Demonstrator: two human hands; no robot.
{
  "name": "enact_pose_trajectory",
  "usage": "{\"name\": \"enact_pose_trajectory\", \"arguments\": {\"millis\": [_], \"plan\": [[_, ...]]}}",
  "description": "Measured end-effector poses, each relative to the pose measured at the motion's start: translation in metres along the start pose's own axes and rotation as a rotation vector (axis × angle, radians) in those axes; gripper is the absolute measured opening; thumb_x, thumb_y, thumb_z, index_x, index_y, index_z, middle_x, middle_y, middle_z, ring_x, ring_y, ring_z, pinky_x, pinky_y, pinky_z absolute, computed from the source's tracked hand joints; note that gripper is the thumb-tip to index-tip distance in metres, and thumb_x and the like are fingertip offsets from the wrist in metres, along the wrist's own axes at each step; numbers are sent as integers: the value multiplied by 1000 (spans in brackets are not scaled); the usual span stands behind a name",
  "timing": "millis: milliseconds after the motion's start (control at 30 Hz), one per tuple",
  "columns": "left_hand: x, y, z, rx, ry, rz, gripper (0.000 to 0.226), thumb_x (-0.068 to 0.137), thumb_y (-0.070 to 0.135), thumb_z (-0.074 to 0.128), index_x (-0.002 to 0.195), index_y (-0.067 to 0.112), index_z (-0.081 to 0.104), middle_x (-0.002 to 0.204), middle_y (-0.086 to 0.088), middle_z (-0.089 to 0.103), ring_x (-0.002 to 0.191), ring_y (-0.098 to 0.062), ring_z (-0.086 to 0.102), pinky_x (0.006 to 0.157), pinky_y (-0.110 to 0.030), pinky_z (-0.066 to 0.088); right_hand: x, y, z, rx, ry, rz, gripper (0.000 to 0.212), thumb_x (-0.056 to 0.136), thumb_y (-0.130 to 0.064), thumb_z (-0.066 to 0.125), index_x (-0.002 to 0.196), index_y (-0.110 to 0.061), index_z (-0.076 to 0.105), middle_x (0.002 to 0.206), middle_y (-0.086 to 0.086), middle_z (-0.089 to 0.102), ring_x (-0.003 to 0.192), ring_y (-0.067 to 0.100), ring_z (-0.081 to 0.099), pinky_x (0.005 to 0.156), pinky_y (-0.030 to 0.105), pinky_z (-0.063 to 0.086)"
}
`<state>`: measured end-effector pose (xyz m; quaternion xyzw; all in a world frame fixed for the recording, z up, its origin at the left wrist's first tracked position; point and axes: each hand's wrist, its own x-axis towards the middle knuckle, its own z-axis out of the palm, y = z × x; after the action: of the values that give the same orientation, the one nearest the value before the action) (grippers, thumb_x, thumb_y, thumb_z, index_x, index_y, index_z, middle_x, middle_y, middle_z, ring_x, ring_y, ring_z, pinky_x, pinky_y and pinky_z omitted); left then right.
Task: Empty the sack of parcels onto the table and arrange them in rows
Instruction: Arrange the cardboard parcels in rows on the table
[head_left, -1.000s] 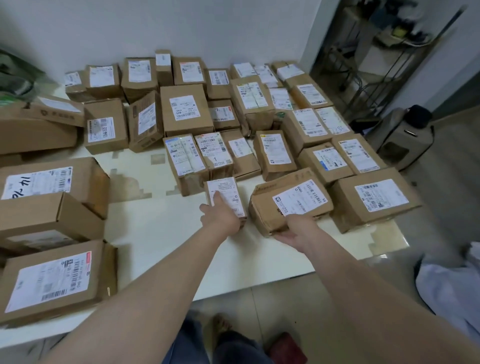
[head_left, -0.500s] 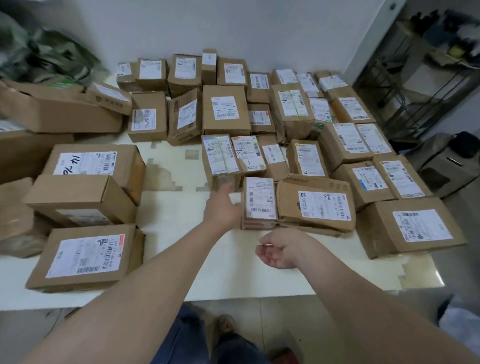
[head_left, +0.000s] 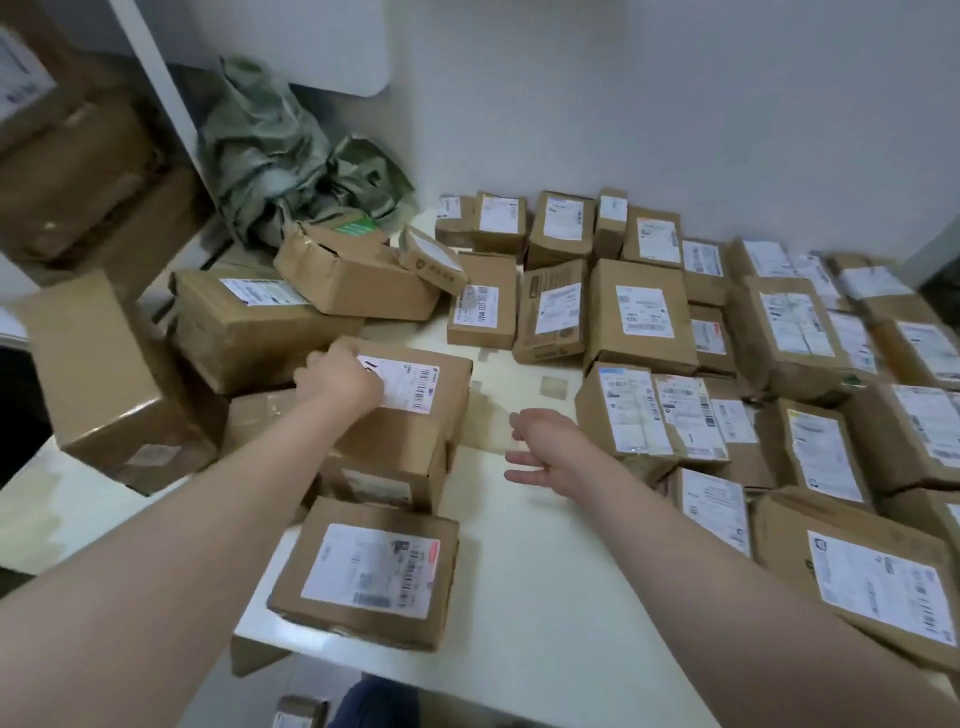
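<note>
Reaching left, your left hand lies flat on the top box of the unsorted stack at the surface edge, not gripping. Right hand hovers open, empty, just beside it. Box looks stiff cardboard, probably moderate weight; tape may be slick. Take opposite side walls with both hands, not the label.

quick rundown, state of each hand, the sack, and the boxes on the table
left hand: resting on top of the stacked box, grip unclear
right hand: open, empty, above the table
sack: crumpled in the back corner
rowed parcels: flat, labels up, on the right
near box: flat, label up, overhanging the table edge
</note>
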<state>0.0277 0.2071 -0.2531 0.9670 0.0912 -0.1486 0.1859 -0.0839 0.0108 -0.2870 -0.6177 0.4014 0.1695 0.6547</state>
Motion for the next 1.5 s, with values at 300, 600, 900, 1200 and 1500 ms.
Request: {"name": "enact_pose_trajectory", "arguments": {"millis": [300, 600, 900, 1200, 1500], "plan": [[70, -1, -7, 327, -414, 132, 44, 98, 34, 46, 130, 4, 50, 120, -9, 57, 114, -29, 57, 91, -33, 46, 65, -42, 71, -493, 231, -187, 67, 94, -56, 47, 152, -39, 17, 149, 12, 35, 117, 28, 52, 91, 36, 46], [63, 70, 24, 61, -512, 367, 27, 93, 22, 46, 114, 14, 62, 117, -6, 59, 86, -27, 57, 63, -31, 52, 32, -9, 26, -137, 619, 95, 66, 88, -49, 60, 141, -27, 27, 137, 14, 47, 115, 33, 54, 98, 44, 48], [45, 113, 67, -378, -472, 388, 41, 91, 20, 51, 130, 28, 59, 132, 2, 58, 123, -24, 52, 102, -38, 47, 16, 17, 20, 126, 675, 151, 50, 91, -15, 57, 130, -13, 26, 99, 2, 52, 88, 26, 56, 87, 53, 56], [47, 135, 89, -370, -511, 394, 45, 85, 16, 58, 130, 24, 59, 129, 2, 60, 118, -23, 57, 99, -40, 50, -5, -38, -35, -761, 410, 230, 19, 85, -13, 48, 80, -7, 65, 72, 3, 69, 58, 19, 62, 61, 24, 50], [109, 150, 67, -148, -344, 289, 61, 91, 33, 58, 147, 29, 36, 145, -13, 35, 132, -32, 35, 107, -41, 39, 98, -121, -42, -485, 477, -252, 29, 99, -31, 48, 119, -16, 63, 115, 2, 66, 103, 23, 62, 92, 41, 53]]}}
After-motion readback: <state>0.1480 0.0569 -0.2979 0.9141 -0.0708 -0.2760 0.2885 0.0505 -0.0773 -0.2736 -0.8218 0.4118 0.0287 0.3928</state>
